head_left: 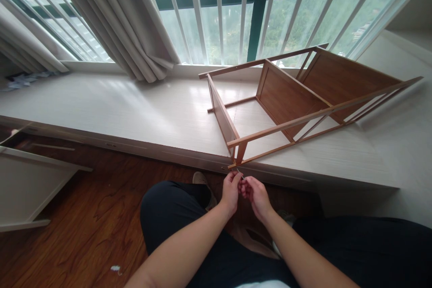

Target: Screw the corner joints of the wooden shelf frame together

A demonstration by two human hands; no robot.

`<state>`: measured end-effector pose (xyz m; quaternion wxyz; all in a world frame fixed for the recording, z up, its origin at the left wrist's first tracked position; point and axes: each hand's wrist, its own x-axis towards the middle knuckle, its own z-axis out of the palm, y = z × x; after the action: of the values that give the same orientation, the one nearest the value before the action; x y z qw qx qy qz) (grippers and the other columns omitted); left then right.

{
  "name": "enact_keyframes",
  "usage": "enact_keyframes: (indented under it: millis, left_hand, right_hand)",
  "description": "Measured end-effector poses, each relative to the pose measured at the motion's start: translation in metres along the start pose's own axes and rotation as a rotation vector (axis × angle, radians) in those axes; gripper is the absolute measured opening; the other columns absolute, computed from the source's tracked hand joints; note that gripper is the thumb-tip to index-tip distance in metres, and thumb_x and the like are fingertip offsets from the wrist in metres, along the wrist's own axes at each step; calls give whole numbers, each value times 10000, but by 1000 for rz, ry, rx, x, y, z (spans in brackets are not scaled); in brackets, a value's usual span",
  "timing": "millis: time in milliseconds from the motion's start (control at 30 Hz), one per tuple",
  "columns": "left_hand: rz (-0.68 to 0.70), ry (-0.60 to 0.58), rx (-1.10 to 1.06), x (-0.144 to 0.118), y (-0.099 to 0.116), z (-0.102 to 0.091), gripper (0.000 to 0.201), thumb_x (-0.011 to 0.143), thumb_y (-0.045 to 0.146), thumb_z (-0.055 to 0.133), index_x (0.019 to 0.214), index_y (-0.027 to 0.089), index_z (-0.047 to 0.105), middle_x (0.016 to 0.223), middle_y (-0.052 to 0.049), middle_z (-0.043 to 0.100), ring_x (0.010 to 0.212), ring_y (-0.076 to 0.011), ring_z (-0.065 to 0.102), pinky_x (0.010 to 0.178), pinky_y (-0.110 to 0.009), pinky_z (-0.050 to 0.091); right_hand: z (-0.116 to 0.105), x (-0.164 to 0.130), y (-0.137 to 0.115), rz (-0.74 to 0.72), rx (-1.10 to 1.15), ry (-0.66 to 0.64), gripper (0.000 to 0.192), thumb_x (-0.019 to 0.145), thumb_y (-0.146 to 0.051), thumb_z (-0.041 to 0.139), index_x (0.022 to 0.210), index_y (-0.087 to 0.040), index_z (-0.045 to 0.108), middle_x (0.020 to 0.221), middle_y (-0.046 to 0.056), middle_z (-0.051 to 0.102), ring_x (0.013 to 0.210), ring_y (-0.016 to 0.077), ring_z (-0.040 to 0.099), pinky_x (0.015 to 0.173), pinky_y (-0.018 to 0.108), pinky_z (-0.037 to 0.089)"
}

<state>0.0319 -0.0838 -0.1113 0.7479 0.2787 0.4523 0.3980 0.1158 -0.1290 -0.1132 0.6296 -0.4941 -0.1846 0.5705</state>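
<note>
Wooden shelf frame [290, 99] lies tipped on its side on the white window ledge [135, 112], its near corner hanging just above both hands. Left hand [231, 189] and right hand [256, 193] meet fingertip to fingertip, pinching a small metal piece [240, 173] right under that corner. Grey curtain [128, 22] hangs behind, well apart.

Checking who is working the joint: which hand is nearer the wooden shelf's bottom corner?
Left. The left hand sits just under the shelf corner; the right hand is lower and further right.
</note>
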Motion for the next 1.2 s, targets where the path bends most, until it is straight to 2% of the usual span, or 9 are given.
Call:
enact_keyframes:
  millis: [133,267,533,733,800,1200]
  left_hand:
    - [21,43,16,2,2,-1,348,700,418,796,820,168,586,608,54,546,439,-66,446,397,-195,313]
    - [27,52,17,4,2,-3,358,708,430,796,816,160,588,617,49,557,450,-59,448,408,-188,312]
    - [53,63,20,6,2,-3,383,698,450,810,785,163,571,535,72,500,409,-60,424,381,-182,306]
    - [26,-28,14,5,-2,-5,376,747,490,764,840,188,560,491,87,478,318,-94,421,315,-212,336]
    - [24,-24,3,5,-3,-5,385,741,494,768,850,189,559,490,89,477,313,-98,428,308,-215,346]
    - [8,12,10,2,5,0,400,729,494,770,834,204,516,485,101,470,293,-87,397,304,-209,309]
  right_hand:
    - [1,-2,-2,190,212,-20,231,838,-388,676,773,-166,680,604,11,589,495,139,508,473,256,404]
    - [1,-4,-2,222,258,-21,221,839,-370,684,769,-161,686,607,12,596,504,133,511,479,246,394]
    - [0,-6,6,127,154,-12,309,829,-474,707,784,-169,681,605,4,603,516,116,511,476,220,387]
    - [-4,-5,9,-15,-19,-34,365,873,-540,653,781,-187,662,591,-1,599,513,115,498,481,220,385]
    - [-5,-3,9,-44,-62,-40,373,881,-550,642,782,-191,657,582,-6,592,503,113,491,481,223,381]
    - [-1,0,10,-94,-179,-65,374,926,-527,581,760,-193,600,571,-20,552,512,121,480,495,239,363]
